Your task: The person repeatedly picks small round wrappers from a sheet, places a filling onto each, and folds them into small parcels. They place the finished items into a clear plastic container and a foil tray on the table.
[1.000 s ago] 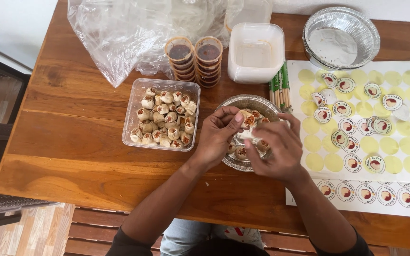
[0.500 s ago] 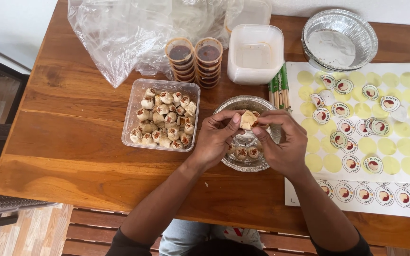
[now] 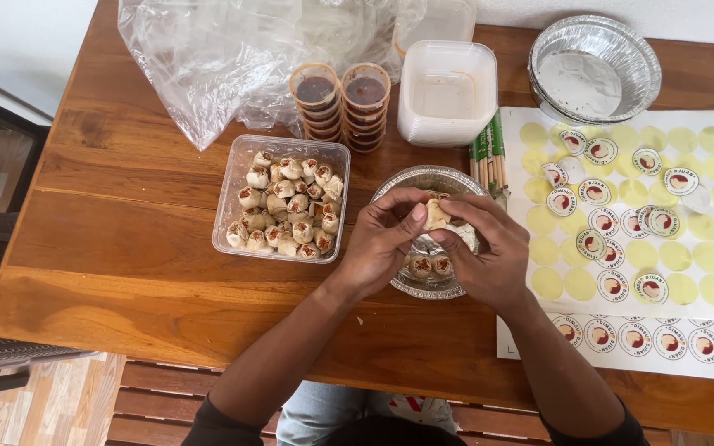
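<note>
Near the middle of the surface, over the round foil dish (image 3: pixel 411 186), we see the left hand (image 3: pixel 382 239) and the right hand (image 3: pixel 489 252) pressed close together, both pinching one pale dumpling (image 3: pixel 435 215) between the fingertips. A second ago the hands were lower in the dish among the pieces; now the dumpling is lifted just above them, so we judge it is being placed or adjusted. The clear tub of dumplings (image 3: pixel 283 202) stands just left of the dish, the sticker sheet (image 3: pixel 687 248) toward the right edge.
</note>
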